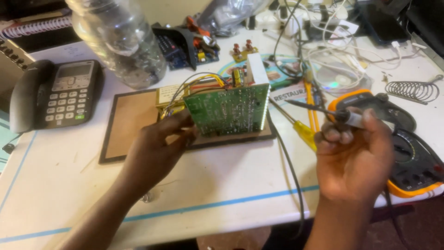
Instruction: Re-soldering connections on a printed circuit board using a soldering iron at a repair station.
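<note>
In the middle of the frame the person's left hand (pixel 159 139) grips a green circuit board (pixel 227 110) by its lower left corner, fingers curled round the edge, holding it nearly upright with the solder side facing the camera. A bundle of yellow, red and blue wires (pixel 196 83) runs from behind the board's top edge toward the left. The board stands over a brown work mat with a dark border (pixel 127 121), which lies flat on the white table (pixel 217 185).

At the right of the frame the right hand (pixel 354 153) is closed round the handle of a soldering iron (pixel 323 110); its thin dark tip points left toward the board's right edge but stays apart from it. Just below the iron a yellow-handled screwdriver (pixel 303 130) lies slanted on the table, beside the fingers. Behind the right hand sits an orange-and-black multimeter (pixel 407 157), partly hidden by it.

In the upper left a dark desk telephone (pixel 58 95) rests on the table, and a clear plastic bottle (pixel 120 39) stands next to it at the top. A coiled metal iron stand (pixel 411 90) lies at the upper right, near a tangle of white cables (pixel 333 51).
</note>
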